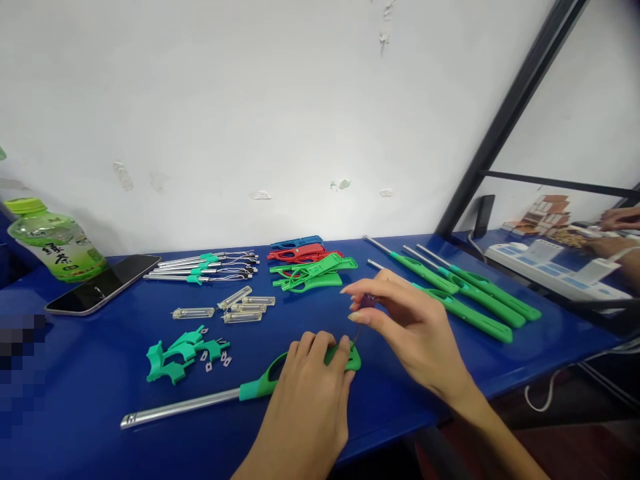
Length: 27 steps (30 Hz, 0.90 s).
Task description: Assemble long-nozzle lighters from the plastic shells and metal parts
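A long-nosed green lighter body (250, 388) with a silver metal tube lies near the front edge of the blue table (100, 400). My left hand (310, 393) presses down on its green handle, fingers curled over it. My right hand (405, 327) hovers just above the handle's right end, its fingertips pinched on a small dark part with a thin wire hanging down toward the handle.
Finished green lighters (465, 293) lie at the right. Handle shells in green, red and blue (310, 263), metal tubes with wires (205, 267), clear tanks (240, 307) and teal triggers (180, 350) lie behind. A phone (100, 283) and bottle (55, 243) sit at the left. Another person's hand (620, 217) is far right.
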{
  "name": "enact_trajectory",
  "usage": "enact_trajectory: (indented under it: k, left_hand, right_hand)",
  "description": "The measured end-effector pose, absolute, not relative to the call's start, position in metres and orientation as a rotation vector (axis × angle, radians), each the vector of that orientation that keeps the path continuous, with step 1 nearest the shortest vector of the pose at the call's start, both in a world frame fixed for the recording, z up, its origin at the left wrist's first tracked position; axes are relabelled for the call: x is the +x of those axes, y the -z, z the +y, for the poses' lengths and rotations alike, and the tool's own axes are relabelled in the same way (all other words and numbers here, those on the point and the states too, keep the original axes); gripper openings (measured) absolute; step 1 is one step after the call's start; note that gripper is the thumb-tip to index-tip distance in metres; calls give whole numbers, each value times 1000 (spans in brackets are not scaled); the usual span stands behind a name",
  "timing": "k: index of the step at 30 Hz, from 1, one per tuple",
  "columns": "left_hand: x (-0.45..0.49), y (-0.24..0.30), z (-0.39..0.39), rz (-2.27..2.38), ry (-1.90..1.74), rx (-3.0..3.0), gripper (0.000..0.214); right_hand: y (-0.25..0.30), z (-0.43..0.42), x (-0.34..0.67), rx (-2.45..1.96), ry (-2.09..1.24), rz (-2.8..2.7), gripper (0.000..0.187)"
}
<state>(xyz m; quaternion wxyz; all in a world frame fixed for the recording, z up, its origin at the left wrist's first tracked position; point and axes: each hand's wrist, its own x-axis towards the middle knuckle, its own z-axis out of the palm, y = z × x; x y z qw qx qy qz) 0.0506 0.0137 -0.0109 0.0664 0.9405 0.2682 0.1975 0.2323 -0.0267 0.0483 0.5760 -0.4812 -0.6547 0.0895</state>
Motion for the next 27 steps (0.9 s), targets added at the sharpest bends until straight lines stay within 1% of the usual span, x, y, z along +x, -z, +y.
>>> enact_trajectory:
  k: [5,8,11,15,20,24,27]
  left_hand:
    - [50,9,14,825,-607,2843,38]
    - [50,10,15,808,-618,2862,37]
    - [50,12,17,787,-636,2901,41]
    - [48,16,19,761,-655,2977,43]
    - [49,16,18,699,-678,3134,46]
    - [50,11,12,672,-738,3251,41]
    - [45,5,8,665,-793,3302,39]
  right_hand:
    - [-47,-32,222,-1115,-166,-1580,23]
    - [-50,-36,222,-1089,-89,-1620,18]
    - [-50,-37,237,-1095,56,-1477,11]
    - [-41,-36,268,-1189,212,-1269,11]
    - [-22,-39,285,-1413,167,-1399,11]
    - [-10,-38,284,-1533,56,-1595,7]
    - [-8,-37,282,-1579,-5,-1705,12]
